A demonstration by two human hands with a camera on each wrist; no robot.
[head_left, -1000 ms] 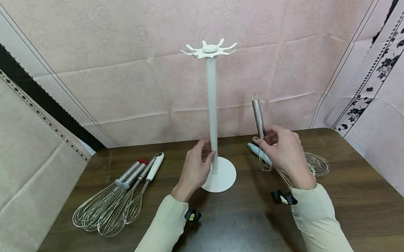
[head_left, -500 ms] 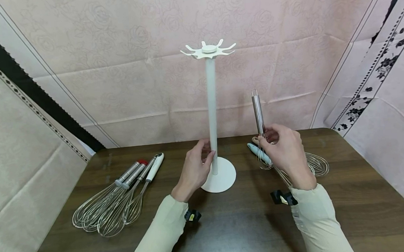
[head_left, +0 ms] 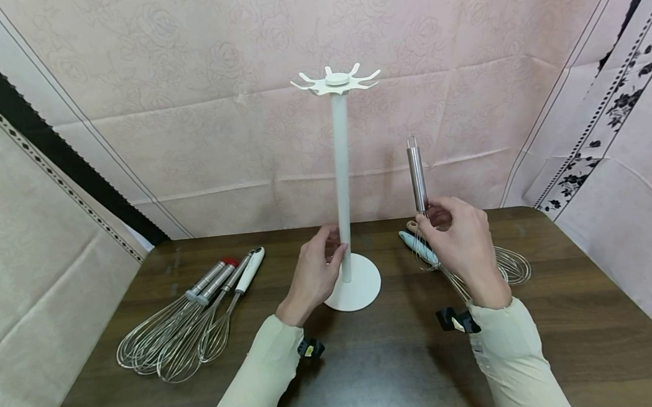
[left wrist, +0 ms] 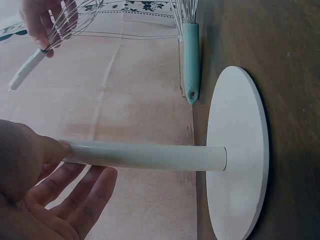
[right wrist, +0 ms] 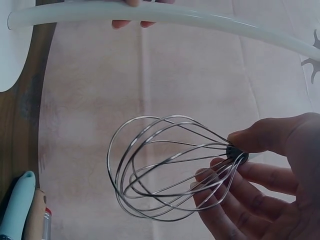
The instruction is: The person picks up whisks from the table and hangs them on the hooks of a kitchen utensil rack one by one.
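Note:
A white stand (head_left: 342, 159) with a round base and a ring of hooks on top rises upright from the wooden table. My left hand (head_left: 312, 278) holds its pole low down, thumb on one side and fingertips on the other, as the left wrist view shows. To the right of the pole, my right hand (head_left: 463, 242) pinches a metal-handled whisk (head_left: 417, 176) at the neck where wires meet handle. The handle points up and the wire loops hang down. In the right wrist view, thumb and fingers meet around the dark collar (right wrist: 237, 154).
Several whisks (head_left: 166, 344) lie bundled at the left, one with a white handle (head_left: 250, 271). Beneath my right hand lie more whisks, one with a light blue handle (head_left: 418, 247); its wires are partly hidden. A patterned cloth (head_left: 216, 154) hangs behind the table's back edge.
My right hand has lifted the whisk slightly, its handle now standing a little higher. The left hand has stayed on the pole, and the stand has hardly shifted.

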